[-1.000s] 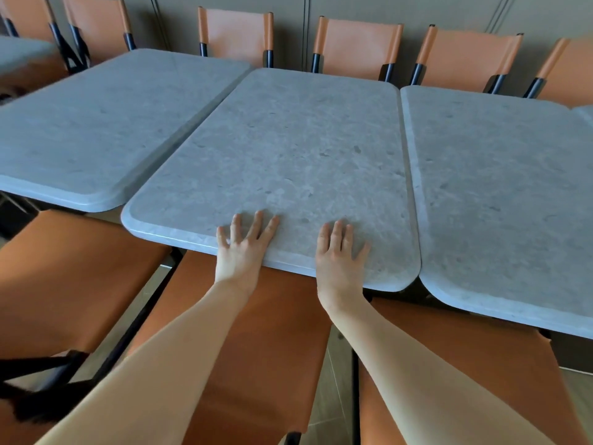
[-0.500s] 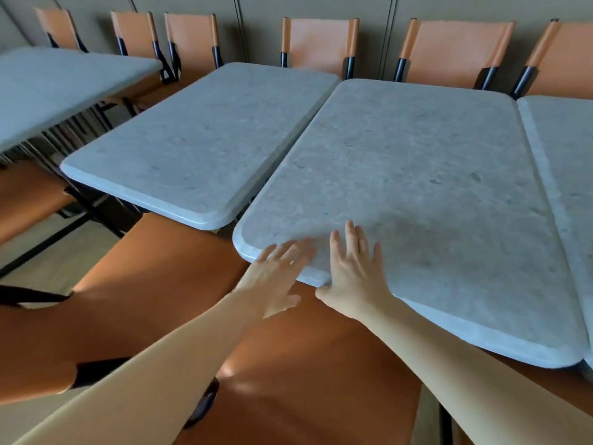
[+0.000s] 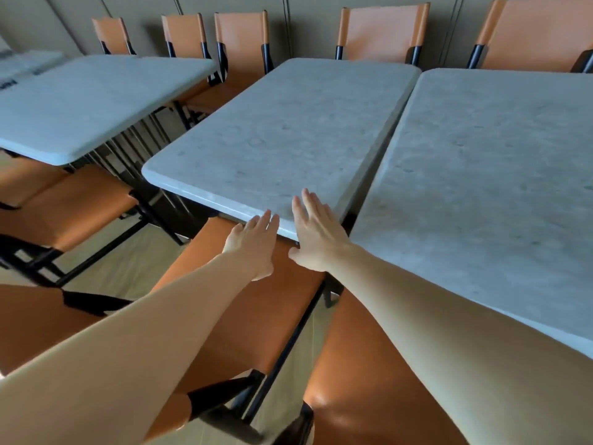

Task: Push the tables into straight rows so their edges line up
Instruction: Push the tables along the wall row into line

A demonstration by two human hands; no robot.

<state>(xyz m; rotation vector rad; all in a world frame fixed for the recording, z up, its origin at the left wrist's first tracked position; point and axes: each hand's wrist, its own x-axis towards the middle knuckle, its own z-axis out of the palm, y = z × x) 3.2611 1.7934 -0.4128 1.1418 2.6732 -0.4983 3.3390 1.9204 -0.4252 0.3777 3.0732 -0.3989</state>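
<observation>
Head view shows the left hand [image 3: 253, 244] and right hand [image 3: 316, 234], fingers straight and close together, at the near edge of the middle table [image 3: 288, 133]. It sits further back than the right table [image 3: 487, 175]. Next, I judge, pull it level.

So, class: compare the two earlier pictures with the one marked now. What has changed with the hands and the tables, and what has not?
Both hands left the table on the right and shifted left to the middle table. The left hand and right hand now lie, fingers straight, at its near edge. The view swung left, too. The tables' offset looks unchanged, and the orange chair stays below them.
</observation>
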